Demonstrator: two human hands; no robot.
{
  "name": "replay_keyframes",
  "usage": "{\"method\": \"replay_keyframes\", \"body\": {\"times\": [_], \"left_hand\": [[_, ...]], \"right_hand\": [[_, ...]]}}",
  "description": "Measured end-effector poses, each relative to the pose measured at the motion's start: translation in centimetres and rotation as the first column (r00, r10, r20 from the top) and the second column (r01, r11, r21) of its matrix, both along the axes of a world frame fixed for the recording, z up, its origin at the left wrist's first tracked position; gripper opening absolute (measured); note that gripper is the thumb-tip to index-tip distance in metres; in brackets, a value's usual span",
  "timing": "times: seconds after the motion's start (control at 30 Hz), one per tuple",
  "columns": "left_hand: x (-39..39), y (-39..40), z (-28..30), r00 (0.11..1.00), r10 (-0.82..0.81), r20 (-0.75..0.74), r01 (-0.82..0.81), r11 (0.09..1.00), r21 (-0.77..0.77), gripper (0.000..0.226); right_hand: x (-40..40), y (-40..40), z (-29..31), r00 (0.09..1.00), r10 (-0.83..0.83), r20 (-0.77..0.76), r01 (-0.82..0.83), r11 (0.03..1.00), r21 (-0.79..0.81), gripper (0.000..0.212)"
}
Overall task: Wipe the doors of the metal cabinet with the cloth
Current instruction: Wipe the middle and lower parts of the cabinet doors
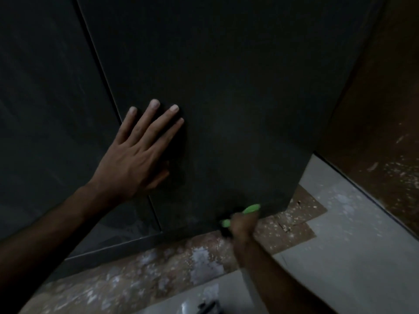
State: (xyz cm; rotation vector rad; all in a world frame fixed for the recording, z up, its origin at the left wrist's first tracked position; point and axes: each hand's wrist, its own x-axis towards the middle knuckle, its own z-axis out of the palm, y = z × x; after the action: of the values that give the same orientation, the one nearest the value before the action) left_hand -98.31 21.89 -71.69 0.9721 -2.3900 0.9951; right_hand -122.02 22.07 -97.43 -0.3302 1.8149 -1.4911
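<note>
A dark metal cabinet fills most of the view, with a right door [226, 87] and a left door [45, 98] split by a slanting vertical seam. My left hand [138, 155] lies flat on the right door just beside the seam, fingers spread, holding nothing. My right hand [242, 223] is low down at the bottom edge of the right door, blurred, closed around a bright green cloth [250, 209] that presses against the door. Only the cloth's two ends show past my fingers.
The floor [340, 257] below has pale tiles and a brown speckled strip along the cabinet's base. A brown wall or panel [385, 121] stands close on the right. A small dark object [207, 308] lies on the floor at the bottom edge.
</note>
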Motion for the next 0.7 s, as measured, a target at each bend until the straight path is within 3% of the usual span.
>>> {"method": "replay_keyframes", "body": {"times": [0.13,0.27,0.33,0.47,0.53,0.6,0.67,0.7], "left_hand": [[0.4,0.1,0.3,1.0,-0.009,0.009,0.009,1.0,0.015,0.089],[-0.1,-0.1,-0.2,0.999,0.038,0.02,-0.037,0.999,-0.018,0.089],[-0.3,-0.2,-0.3,0.999,0.044,0.009,-0.044,0.999,-0.03,0.088],[0.4,-0.4,0.1,0.999,0.01,0.044,-0.009,1.0,-0.03,0.089],[0.7,-0.3,0.2,0.999,-0.003,0.049,0.004,0.999,-0.033,0.089],[0.4,-0.4,0.0,1.0,-0.008,0.022,0.009,0.999,-0.039,0.088],[-0.3,-0.5,-0.4,0.999,-0.018,-0.031,0.017,0.999,-0.05,0.084],[-0.6,-0.6,-0.5,0.998,-0.026,-0.064,0.023,0.998,-0.06,0.081]], "right_hand": [[-8.1,-1.2,0.8,0.964,-0.256,-0.073,0.259,0.965,0.034,0.057],[-3.5,-1.3,-1.5,0.999,0.004,-0.054,0.001,0.996,0.093,0.061],[-1.3,-0.8,-1.8,0.999,0.033,0.0,-0.033,0.997,0.073,0.069],[-3.0,-0.3,4.7,0.961,-0.277,-0.016,0.276,0.96,-0.049,0.057],[-2.8,-0.5,9.6,0.938,-0.332,-0.099,0.316,0.937,-0.15,0.056],[0.1,-1.2,13.2,0.909,-0.312,-0.277,0.256,0.941,-0.22,0.064],[4.5,-0.6,14.6,0.81,-0.308,-0.499,0.142,0.929,-0.343,0.066],[6.3,0.2,13.5,0.716,-0.244,-0.654,-0.008,0.934,-0.356,0.067]]}}
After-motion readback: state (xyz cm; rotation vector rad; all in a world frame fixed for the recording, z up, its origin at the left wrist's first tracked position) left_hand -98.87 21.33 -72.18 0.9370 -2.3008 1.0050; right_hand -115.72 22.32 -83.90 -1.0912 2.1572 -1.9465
